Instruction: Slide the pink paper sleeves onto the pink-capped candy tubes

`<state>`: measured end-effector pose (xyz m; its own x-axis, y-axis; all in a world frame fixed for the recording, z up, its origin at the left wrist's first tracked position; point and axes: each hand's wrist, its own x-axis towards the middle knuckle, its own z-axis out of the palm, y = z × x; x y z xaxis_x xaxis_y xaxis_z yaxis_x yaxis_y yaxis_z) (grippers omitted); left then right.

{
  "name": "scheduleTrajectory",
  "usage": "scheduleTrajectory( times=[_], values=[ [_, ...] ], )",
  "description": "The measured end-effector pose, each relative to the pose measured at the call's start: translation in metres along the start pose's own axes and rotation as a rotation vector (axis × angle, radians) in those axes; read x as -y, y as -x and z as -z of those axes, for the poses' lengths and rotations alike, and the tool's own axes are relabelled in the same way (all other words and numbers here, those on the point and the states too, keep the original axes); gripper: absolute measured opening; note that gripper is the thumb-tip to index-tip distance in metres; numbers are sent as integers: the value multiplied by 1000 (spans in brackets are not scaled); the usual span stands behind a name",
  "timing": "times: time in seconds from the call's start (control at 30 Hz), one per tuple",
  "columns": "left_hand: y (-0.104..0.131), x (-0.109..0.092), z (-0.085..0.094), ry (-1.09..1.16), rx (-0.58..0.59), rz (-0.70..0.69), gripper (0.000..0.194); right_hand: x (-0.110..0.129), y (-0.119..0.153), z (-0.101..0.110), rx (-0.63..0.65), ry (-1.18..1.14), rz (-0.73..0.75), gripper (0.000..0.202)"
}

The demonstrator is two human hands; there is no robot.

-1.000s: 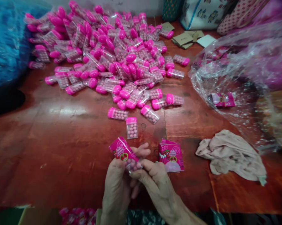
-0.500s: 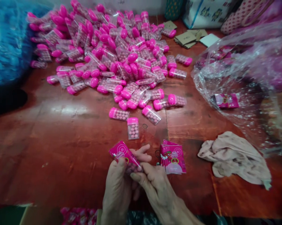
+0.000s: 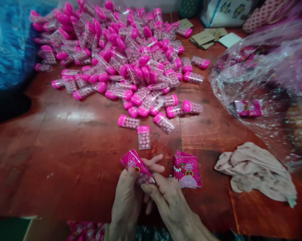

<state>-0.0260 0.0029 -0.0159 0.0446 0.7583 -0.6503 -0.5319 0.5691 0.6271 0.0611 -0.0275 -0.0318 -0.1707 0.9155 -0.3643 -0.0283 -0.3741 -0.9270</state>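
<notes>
Near the table's front edge, my left hand (image 3: 127, 192) and my right hand (image 3: 167, 194) both grip one clear candy box with a pink printed sleeve (image 3: 134, 160) over its upper part. My left thumb presses on the sleeve, and the left fingers reach behind it. With thumb and forefinger, my right hand pinches the lower end, where pink candies show. Just right of the hands lies a small stack of flat pink printed sleeves (image 3: 188, 170). Straight ahead, a pink-capped candy box (image 3: 143, 138) lies on the table.
A large heap of pink-capped candy boxes (image 3: 130, 63) covers the back of the table (image 3: 65, 160). A crumpled cloth (image 3: 256, 172) and a clear plastic bag (image 3: 241, 80) lie right. Blue items in plastic (image 3: 10, 47) stand left. Cardboard pieces (image 3: 203, 38) lie at the back.
The view has shifted slightly, so the table's contents appear a little further right. Both hands keep hold of the sleeved candy box, with hardly any change in grip.
</notes>
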Motion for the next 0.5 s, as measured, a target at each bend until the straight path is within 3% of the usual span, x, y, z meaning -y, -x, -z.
scheduleTrajectory(
  times=[0.07,0.3,0.5],
  values=[
    [-2,0,3,15,26,12,42,0,0,1,-6,16,-27,36],
    [-3,4,7,-117,102,12,30,-3,7,2,-79,42,-75,40],
    [4,12,3,-195,97,1,27,-20,9,3,-203,58,-17,47]
  ],
)
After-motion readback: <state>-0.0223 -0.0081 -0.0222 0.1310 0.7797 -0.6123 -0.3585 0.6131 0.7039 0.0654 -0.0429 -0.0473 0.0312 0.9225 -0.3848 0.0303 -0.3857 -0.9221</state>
